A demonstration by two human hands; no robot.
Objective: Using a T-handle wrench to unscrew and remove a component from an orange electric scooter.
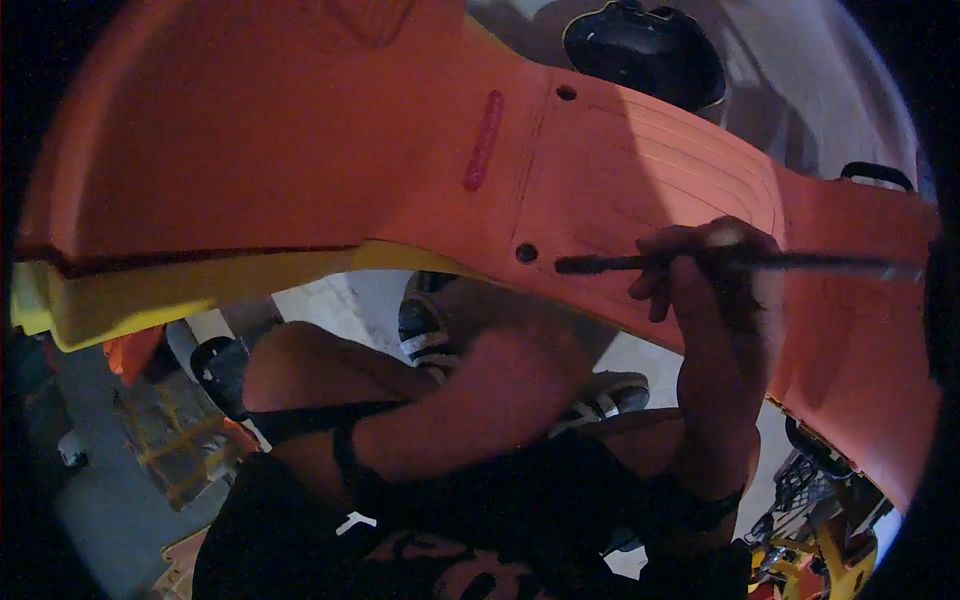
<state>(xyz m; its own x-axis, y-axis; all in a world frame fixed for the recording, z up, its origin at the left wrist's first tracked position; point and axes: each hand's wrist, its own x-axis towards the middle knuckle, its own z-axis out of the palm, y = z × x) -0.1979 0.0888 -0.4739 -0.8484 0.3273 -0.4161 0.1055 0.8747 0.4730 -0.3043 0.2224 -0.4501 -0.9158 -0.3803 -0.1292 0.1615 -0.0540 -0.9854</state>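
A large orange moulded plastic body (pixel 300 130) with a yellow lower part (pixel 200 300) stretches across in front of me. My right hand (pixel 715 265) is closed around a long, thin, dark rod-shaped tool (pixel 615 263), held sideways above the ridged orange panel. Its thicker black tip points left, close to a round hole (pixel 526 252); touching or apart, I cannot tell. The tool's far right end is blurred. Below the panel's near edge, my left hand (pixel 540 375) is smeared by motion, so its fingers cannot be made out.
A second round hole (pixel 566 92) and a red raised strip (pixel 483 140) are on the orange body. Beyond it lies a glossy black rounded object (pixel 645 60). A black handle (pixel 877 176) sits at the right. Yellow and black parts (pixel 825 550) crowd the lower right.
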